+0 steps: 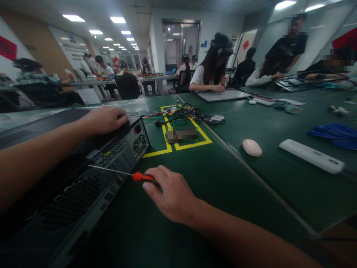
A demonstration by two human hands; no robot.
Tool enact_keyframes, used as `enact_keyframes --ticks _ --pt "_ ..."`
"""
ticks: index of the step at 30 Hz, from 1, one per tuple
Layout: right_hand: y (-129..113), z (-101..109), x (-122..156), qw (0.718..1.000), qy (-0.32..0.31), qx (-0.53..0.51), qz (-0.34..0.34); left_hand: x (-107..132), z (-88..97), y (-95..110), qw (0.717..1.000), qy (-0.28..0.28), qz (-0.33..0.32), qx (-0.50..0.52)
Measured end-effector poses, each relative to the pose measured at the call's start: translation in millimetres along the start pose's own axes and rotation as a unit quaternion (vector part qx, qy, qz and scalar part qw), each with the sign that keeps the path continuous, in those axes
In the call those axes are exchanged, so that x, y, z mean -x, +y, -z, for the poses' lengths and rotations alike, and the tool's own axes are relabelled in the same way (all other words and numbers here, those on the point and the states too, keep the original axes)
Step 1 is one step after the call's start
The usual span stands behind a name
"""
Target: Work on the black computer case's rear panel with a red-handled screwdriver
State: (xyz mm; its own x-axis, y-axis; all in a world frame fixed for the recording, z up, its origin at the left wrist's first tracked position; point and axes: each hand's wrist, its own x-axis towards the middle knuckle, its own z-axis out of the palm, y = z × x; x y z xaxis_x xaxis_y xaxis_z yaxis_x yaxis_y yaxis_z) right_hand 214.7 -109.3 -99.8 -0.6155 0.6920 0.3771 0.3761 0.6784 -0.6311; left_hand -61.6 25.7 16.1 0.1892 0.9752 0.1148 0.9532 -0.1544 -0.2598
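Note:
A black desktop computer case (118, 149) lies at the left, its back panel with the fan grille (139, 144) and port slots turned towards the right. My left hand (102, 119) rests on the top of the case near its far corner, fingers laid over the surface and slightly bent. In my right hand (171, 191) is a screwdriver (142, 176) with an orange-and-black handle. Its long thin shaft points left across the back panel, and the tip is near the panel's upper edge; whether it touches is unclear.
A tangle of cables (189, 111) lies beyond the case, near yellow tape (195, 146) and a blurred-out item. To the right are a pale rounded object (251, 147), a white power strip-like bar (311, 155) and blue cloth (334, 134). Several people work at tables behind.

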Motion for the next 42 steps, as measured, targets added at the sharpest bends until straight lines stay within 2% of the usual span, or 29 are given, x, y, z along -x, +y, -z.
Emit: enact_keyframes --ticks 8,19,42 --pt "-3.6 1.8 0.2 0.999 -0.023 -0.034 -0.018 -0.8 -0.7 -0.7 1.000 -0.003 0.002 -0.001" --pt "-4.6 2.9 -1.6 0.999 -0.030 -0.029 -0.033 -1.2 -1.9 -1.9 1.000 -0.003 0.000 -0.002" --pt "-3.1 0.6 -0.5 0.999 -0.019 -0.017 -0.029 2.2 3.9 3.4 1.000 -0.009 -0.002 -0.001"
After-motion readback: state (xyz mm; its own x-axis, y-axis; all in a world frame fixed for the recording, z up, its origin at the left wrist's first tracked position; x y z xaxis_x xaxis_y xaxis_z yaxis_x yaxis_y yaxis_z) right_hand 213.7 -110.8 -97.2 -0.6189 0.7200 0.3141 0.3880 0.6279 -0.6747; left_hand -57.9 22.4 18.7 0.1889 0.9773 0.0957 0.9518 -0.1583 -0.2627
